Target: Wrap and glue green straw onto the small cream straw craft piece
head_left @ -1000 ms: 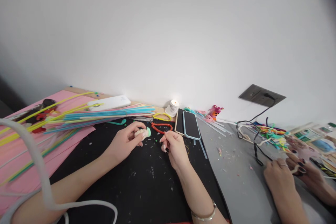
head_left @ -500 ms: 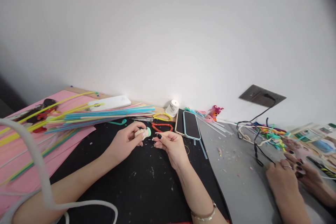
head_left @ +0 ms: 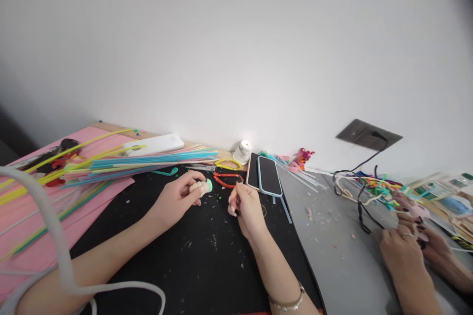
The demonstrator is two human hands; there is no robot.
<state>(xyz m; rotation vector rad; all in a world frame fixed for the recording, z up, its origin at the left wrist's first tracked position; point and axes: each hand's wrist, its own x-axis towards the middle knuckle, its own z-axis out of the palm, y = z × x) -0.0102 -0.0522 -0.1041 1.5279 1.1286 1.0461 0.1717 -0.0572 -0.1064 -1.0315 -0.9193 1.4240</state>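
My left hand [head_left: 176,199] is closed on a small cream, ribbed piece with a green end [head_left: 201,187], held just above the black mat [head_left: 192,256]. My right hand [head_left: 247,206] rests a little to the right with its fingers curled in, next to the red-handled scissors [head_left: 226,179]. Whether anything sits in the right fingers is not visible. A long bundle of blue, yellow and pink straws [head_left: 121,163] lies behind my left hand on the pink sheet [head_left: 44,236].
Two phones [head_left: 265,174] lie by the wall next to a lit tealight [head_left: 243,151]. A white power bank [head_left: 154,143] sits at the back left. Another person's hands [head_left: 410,251] work at the right near tangled black cables [head_left: 354,189]. A white tube [head_left: 55,251] crosses the lower left.
My right hand had moved left towards the cream piece with fingers extended; now it has drawn back to the right and curled. The other person's hands shifted slightly right.
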